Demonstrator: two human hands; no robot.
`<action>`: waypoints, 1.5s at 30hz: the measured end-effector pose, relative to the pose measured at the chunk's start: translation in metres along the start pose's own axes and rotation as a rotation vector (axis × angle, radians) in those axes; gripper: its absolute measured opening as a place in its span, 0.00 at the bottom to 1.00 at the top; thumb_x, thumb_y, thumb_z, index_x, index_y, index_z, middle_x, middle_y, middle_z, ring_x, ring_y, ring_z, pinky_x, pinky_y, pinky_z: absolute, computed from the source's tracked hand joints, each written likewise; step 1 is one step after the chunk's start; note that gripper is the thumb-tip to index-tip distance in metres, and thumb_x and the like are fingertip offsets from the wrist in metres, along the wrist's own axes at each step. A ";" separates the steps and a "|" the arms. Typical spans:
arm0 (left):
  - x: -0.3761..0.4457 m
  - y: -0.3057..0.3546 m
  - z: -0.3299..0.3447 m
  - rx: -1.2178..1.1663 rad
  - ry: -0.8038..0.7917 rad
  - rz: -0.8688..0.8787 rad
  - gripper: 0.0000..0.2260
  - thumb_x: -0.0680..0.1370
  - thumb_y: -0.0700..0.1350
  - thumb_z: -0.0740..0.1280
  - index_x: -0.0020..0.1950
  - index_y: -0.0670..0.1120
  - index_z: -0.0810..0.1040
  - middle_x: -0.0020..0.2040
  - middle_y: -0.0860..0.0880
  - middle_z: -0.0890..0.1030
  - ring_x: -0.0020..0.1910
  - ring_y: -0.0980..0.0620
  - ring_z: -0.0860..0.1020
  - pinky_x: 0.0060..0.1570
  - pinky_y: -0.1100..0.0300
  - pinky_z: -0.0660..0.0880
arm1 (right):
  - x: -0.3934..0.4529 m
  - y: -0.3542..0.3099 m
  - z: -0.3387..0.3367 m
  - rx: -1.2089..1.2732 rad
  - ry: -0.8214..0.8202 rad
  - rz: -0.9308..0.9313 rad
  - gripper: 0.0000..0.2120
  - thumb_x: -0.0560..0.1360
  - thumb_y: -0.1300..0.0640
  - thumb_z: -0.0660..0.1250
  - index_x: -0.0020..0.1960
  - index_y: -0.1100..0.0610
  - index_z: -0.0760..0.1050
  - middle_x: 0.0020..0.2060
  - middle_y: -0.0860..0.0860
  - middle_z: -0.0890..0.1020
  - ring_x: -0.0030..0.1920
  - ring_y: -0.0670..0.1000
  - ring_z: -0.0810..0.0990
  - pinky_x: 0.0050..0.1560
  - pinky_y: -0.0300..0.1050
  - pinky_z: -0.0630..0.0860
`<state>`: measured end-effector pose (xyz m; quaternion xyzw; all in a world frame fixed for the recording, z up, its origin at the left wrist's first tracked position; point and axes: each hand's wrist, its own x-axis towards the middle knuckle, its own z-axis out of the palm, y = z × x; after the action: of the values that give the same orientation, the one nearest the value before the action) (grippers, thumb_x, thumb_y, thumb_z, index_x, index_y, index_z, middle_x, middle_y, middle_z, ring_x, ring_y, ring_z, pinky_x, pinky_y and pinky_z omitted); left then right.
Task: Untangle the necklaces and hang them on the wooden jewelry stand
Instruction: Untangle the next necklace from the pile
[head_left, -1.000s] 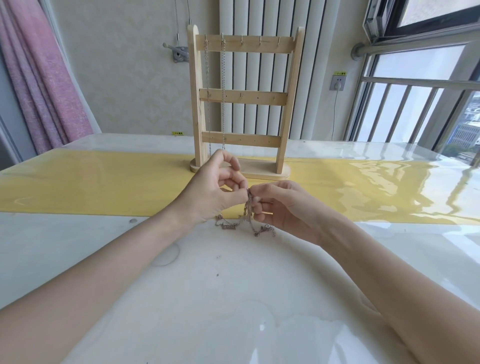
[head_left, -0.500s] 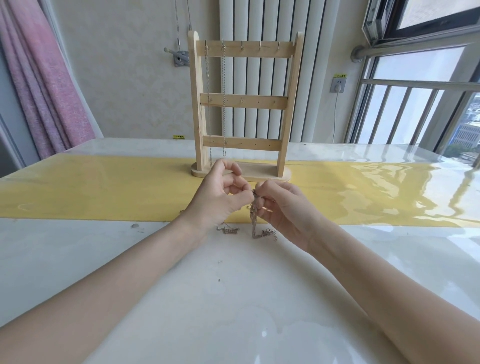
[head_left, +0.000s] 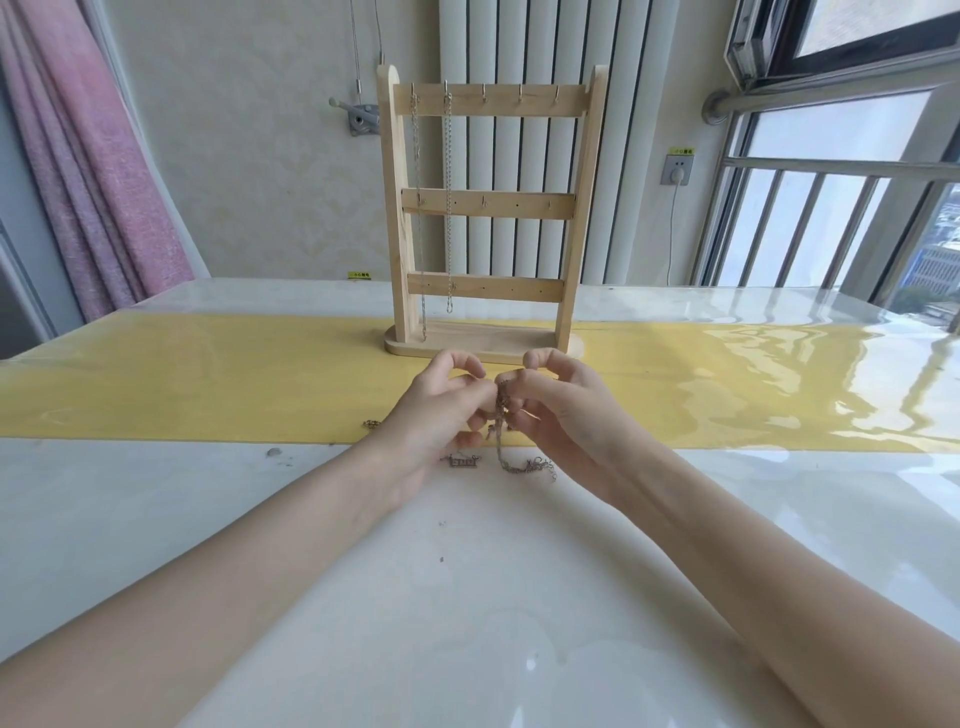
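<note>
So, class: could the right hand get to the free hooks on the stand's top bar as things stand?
Probably yes: nothing stands between the right hand and the free hooks, but it grips the tangled necklaces with the left hand.

stand (head_left: 488, 197): pale wood
chains (head_left: 501, 431): silver
runner (head_left: 208, 384): yellow
worktop (head_left: 467, 597): glossy white
curtain (head_left: 98, 171): pink

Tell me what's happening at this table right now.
A person is working on a tangled clump of chains, pinching it between the left hand and the right hand just above the table. Loose ends trail onto the surface. Behind, the wooden jewelry stand already has a chain hanging from its top bar.
</note>
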<state>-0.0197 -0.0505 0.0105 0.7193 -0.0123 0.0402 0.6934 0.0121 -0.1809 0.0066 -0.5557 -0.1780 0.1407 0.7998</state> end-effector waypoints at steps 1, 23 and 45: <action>-0.001 0.000 0.002 -0.023 -0.004 -0.021 0.09 0.74 0.34 0.60 0.45 0.48 0.67 0.37 0.48 0.74 0.31 0.54 0.65 0.30 0.64 0.66 | -0.001 -0.001 0.002 0.031 -0.014 0.000 0.15 0.74 0.75 0.58 0.41 0.55 0.64 0.34 0.56 0.71 0.28 0.47 0.73 0.35 0.37 0.71; -0.003 0.009 0.001 -0.093 0.110 0.166 0.09 0.75 0.34 0.61 0.47 0.48 0.69 0.35 0.52 0.74 0.35 0.55 0.71 0.38 0.62 0.71 | -0.004 -0.007 0.004 0.020 -0.056 0.039 0.11 0.76 0.71 0.60 0.43 0.56 0.67 0.29 0.52 0.67 0.26 0.46 0.67 0.31 0.37 0.70; 0.002 -0.004 -0.003 0.229 -0.108 0.276 0.09 0.78 0.38 0.65 0.53 0.51 0.76 0.49 0.54 0.82 0.49 0.62 0.79 0.51 0.71 0.73 | -0.004 -0.019 -0.004 0.143 -0.020 0.003 0.07 0.77 0.67 0.63 0.50 0.56 0.70 0.34 0.52 0.78 0.32 0.48 0.73 0.30 0.35 0.72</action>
<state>-0.0173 -0.0471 0.0072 0.7861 -0.1432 0.0975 0.5934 0.0108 -0.1928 0.0223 -0.4961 -0.1745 0.1599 0.8354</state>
